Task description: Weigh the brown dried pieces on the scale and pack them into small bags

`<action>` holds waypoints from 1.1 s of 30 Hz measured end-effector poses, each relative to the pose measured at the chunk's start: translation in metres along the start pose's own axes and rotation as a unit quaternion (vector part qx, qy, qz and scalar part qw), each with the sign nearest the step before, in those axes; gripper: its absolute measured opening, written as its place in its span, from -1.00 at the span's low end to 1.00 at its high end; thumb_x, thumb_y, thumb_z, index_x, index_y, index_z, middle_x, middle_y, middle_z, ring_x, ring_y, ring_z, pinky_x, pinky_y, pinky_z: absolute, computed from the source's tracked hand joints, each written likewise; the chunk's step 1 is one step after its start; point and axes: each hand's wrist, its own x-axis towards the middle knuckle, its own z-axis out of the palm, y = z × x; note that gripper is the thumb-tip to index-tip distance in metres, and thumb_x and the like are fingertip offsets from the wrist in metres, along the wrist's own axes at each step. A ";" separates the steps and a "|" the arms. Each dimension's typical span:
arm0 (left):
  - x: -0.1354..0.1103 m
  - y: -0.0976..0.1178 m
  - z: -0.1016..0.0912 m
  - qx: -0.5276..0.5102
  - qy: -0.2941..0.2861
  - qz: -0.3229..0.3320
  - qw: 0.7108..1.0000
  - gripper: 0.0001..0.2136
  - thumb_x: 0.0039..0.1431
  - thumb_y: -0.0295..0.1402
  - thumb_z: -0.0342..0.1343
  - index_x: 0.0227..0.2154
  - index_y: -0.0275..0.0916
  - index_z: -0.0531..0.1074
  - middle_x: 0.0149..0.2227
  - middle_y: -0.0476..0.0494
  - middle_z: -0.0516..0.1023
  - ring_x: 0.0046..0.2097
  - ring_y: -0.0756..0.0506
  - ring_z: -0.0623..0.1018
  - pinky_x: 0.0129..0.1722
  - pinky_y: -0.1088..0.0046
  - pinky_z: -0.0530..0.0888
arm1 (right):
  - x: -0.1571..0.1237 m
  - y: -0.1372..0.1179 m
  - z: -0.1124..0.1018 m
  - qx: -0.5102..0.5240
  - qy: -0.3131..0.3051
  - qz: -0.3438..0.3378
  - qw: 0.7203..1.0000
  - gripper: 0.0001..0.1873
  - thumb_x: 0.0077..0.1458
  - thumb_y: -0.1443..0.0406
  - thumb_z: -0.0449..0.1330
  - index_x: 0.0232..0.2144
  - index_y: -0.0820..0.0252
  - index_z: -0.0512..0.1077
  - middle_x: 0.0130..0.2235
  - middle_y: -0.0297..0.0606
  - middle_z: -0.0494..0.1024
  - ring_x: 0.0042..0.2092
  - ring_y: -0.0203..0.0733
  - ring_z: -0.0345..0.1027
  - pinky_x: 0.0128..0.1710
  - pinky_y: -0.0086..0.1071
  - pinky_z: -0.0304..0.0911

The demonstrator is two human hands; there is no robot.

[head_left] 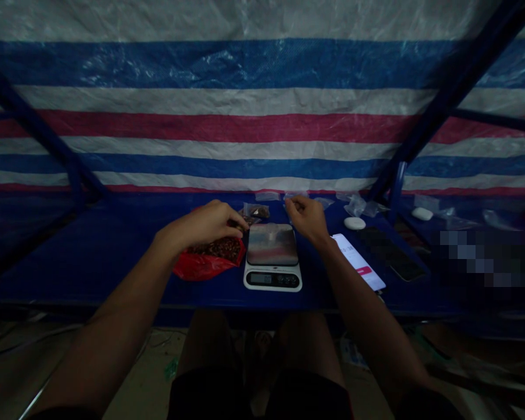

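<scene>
A white digital scale [273, 279] with a metal plate stands in front of me, its small display faintly lit. Left of it lies an open red plastic bag [205, 267] full of small brown pieces. Over this bag's right side hangs my left hand [216, 223], fingers bent together beside the scale plate; what they hold, if anything, is hidden. Beyond the scale sits a small clear bag [258, 211] with brown contents. My right hand [307, 217] is closed in a pinch behind the scale's right corner, close to flat clear bags [296, 194]; its fingertips are too dark to make out.
Right of the scale, a phone with a lit screen [359, 262] lies by a dark phone [405, 265]. A white oval case [354, 223] and crumpled clear plastic [356, 204] are behind them. Blue frame bars [420, 137] and a striped tarp [245, 125] bound the blue table [126, 251].
</scene>
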 end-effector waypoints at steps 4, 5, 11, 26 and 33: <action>0.036 0.016 0.006 -0.021 -0.014 0.059 0.998 -0.81 0.18 -0.37 0.30 -0.19 -0.04 0.76 -0.16 -0.07 0.80 -0.18 -0.18 0.73 -0.15 0.36 0.53 | 0.000 0.002 0.002 0.001 0.000 0.001 1.000 -0.52 0.36 -0.03 0.10 -0.36 0.18 0.59 -0.52 -0.31 0.49 -0.47 -0.23 0.27 -0.42 -0.34 0.07; 0.044 0.021 0.008 -0.014 -0.025 0.062 0.998 -0.82 0.18 -0.38 0.31 -0.20 -0.06 0.76 -0.16 -0.07 0.80 -0.17 -0.17 0.73 -0.15 0.38 0.53 | 0.000 0.002 0.002 0.004 0.002 0.002 1.000 -0.51 0.36 -0.04 0.10 -0.37 0.18 0.59 -0.53 -0.31 0.48 -0.48 -0.23 0.26 -0.42 -0.34 0.06; 0.069 0.049 0.008 0.067 -0.118 0.038 0.990 -0.79 0.24 -0.50 0.27 -0.13 -0.20 0.73 -0.09 -0.10 0.78 -0.11 -0.07 0.71 -0.06 0.49 0.48 | 0.002 0.001 0.001 0.024 0.013 -0.014 1.000 -0.52 0.33 -0.01 0.13 -0.44 0.20 0.56 -0.58 -0.33 0.40 -0.53 -0.26 0.19 -0.45 -0.31 -0.02; 0.081 0.061 0.012 0.096 -0.156 0.003 0.983 -0.78 0.22 -0.56 0.28 -0.13 -0.21 0.73 -0.09 -0.12 0.78 -0.10 -0.11 0.73 -0.08 0.48 0.51 | 0.003 -0.001 -0.002 0.012 0.008 -0.034 0.999 -0.49 0.36 0.02 0.11 -0.53 0.19 0.46 -0.58 -0.36 0.33 -0.51 -0.29 0.12 -0.42 -0.30 -0.08; 0.084 0.054 0.014 0.097 -0.156 0.009 0.983 -0.74 0.20 -0.53 0.29 -0.09 -0.19 0.71 -0.08 -0.10 0.79 -0.08 -0.11 0.73 -0.09 0.50 0.50 | 0.003 0.000 -0.002 0.006 0.002 -0.031 0.999 -0.52 0.36 0.05 0.13 -0.51 0.19 0.49 -0.57 -0.35 0.36 -0.50 -0.28 0.12 -0.42 -0.30 -0.07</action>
